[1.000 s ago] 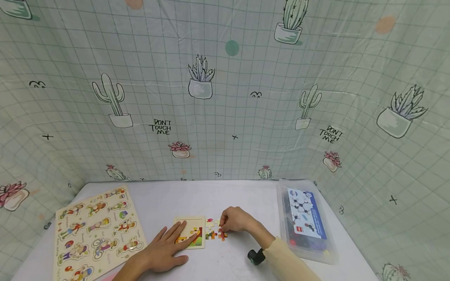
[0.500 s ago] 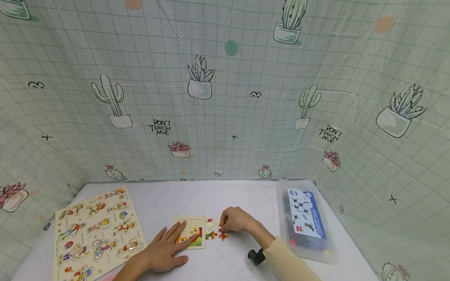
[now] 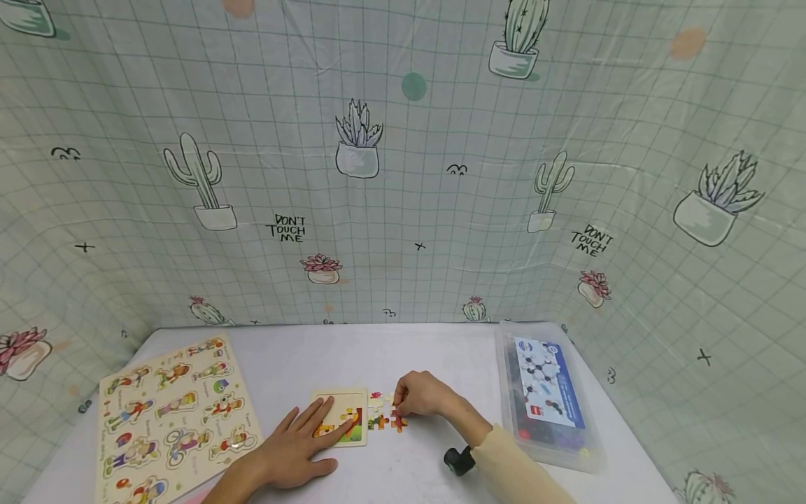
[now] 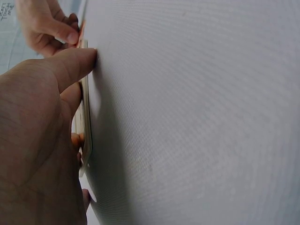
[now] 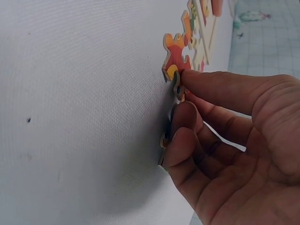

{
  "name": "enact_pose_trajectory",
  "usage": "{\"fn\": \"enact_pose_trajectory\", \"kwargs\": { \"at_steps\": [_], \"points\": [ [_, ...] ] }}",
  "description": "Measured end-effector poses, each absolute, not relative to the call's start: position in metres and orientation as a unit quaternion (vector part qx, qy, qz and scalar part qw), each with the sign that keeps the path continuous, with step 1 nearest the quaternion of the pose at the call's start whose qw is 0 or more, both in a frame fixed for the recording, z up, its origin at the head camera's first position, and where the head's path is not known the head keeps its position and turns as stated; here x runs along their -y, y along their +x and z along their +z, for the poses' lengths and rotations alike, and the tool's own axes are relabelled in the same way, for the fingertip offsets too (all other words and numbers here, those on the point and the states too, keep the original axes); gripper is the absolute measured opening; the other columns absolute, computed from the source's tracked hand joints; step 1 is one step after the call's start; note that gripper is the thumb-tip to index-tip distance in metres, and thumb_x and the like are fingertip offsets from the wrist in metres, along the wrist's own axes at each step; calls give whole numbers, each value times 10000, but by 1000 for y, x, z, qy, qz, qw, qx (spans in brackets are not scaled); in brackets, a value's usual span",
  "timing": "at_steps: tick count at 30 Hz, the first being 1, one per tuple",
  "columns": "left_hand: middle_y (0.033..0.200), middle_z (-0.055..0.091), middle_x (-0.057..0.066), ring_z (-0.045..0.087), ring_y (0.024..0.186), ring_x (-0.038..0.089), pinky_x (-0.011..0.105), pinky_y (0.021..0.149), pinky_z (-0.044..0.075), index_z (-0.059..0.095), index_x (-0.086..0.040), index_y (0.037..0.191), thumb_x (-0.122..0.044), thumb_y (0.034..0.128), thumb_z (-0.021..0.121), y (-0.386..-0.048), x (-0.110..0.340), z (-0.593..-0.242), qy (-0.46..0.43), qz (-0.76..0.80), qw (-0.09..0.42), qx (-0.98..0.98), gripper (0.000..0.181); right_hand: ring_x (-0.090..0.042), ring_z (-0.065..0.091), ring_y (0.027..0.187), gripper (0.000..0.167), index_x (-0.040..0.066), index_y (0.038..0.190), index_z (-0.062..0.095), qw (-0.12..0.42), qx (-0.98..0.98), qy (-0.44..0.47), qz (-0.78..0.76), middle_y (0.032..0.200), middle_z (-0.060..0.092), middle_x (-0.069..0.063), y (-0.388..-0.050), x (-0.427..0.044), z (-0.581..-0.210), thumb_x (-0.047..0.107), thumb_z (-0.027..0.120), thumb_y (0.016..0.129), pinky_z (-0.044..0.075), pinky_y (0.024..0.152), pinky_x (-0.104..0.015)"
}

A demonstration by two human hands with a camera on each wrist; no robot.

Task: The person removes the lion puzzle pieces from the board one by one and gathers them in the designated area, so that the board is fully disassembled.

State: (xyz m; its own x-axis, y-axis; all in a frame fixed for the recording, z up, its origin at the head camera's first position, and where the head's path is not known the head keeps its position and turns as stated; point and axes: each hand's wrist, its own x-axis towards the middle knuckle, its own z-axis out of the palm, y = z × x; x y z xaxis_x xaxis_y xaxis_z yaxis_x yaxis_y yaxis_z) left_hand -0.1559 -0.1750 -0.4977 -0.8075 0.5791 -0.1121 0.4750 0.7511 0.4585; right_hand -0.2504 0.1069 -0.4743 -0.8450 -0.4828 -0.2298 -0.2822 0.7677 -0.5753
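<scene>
My left hand [image 3: 294,448] lies spread over a small square wooden jigsaw tray [image 3: 341,398], fingers straight across its picture. A few pieces with yellow, red and green print are inside the tray; the fingers cover part of them. Right of the tray, loose jigsaw pieces [image 3: 379,422] lie close together on the table. My right hand [image 3: 423,393] is at their right edge. In the right wrist view its thumb and fingers pinch a small jigsaw piece [image 5: 178,86], mostly hidden, beside a red and orange jigsaw piece [image 5: 175,57]. Another piece lies partly hidden under the lower fingers.
A large wooden picture board [image 3: 179,413] with cartoon figures lies on the left. At the right is a clear plastic case [image 3: 548,392] with a blue and white label. A small black object [image 3: 459,461] is by the right sleeve. A printed curtain [image 3: 403,210] hangs behind the table.
</scene>
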Motion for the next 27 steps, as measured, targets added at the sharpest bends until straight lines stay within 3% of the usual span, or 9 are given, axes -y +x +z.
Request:
{"fn": "enact_pose_trajectory", "kwargs": {
  "at_steps": [27],
  "points": [
    [1672,143,180,120,1525,425,677,1156,76,376,-397,1553,-553,998,509,-158,175,-501,270,208,140,-930,592,-89,485,622,159,140,776,639,163,-926,-222,-258,689,581,63,-247,-107,-473,80,776,830,377,572,-238]
  ]
}}
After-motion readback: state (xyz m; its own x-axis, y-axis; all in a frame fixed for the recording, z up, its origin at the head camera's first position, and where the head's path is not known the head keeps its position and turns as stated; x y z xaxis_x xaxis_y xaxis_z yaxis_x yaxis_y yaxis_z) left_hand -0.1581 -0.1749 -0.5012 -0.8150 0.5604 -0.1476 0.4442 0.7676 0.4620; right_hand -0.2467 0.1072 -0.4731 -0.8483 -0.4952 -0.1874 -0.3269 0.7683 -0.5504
